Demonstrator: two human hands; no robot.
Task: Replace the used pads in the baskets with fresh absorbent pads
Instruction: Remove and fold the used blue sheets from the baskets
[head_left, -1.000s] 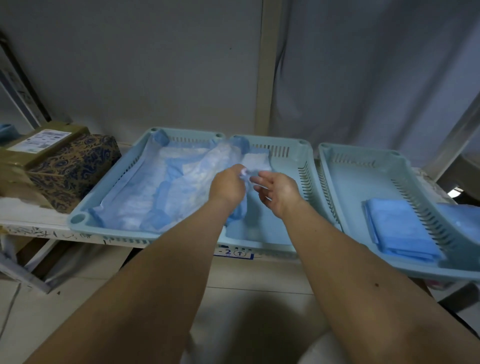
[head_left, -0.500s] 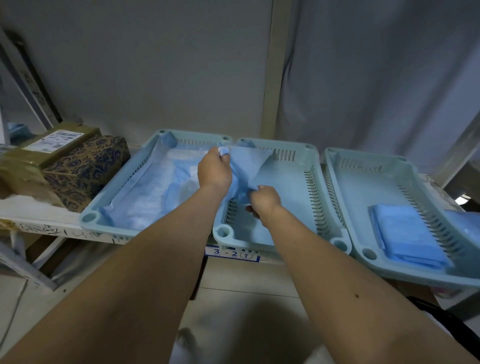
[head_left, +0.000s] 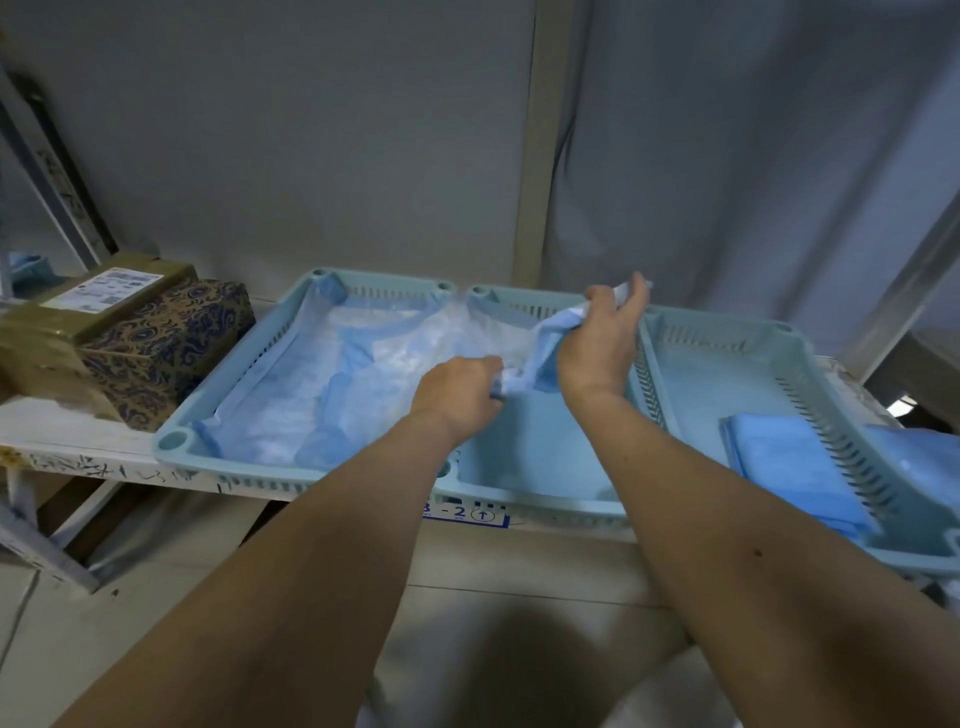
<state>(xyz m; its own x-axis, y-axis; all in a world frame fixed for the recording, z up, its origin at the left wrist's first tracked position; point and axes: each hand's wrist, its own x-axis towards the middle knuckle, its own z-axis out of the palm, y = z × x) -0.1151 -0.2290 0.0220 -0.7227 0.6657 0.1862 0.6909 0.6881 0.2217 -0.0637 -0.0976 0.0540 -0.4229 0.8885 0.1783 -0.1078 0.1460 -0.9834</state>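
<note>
I am unfolding a fresh pad (head_left: 545, 332) over the middle basket (head_left: 530, 462) on the shelf; left hand (head_left: 460, 397) pinches its near corner, right hand (head_left: 605, 338) grips its far edge; next, I judge, spread it flat inside.

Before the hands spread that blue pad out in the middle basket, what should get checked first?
1. Left hand grips the thin blue absorbent pad: ok.
2. Right hand pinches the same pad's raised edge: ok.
3. Pad opened flat: not ok, it is bunched between the hands.
4. Middle pale blue plastic basket ready for it: ok, its visible floor is bare.
5. Left pale blue basket lined: ok, a crinkled blue and white pad covers its floor, though whether used or fresh, cannot tell.
6. Spare pads nearby: ok, a folded blue stack lies in the right pale blue basket.
</note>
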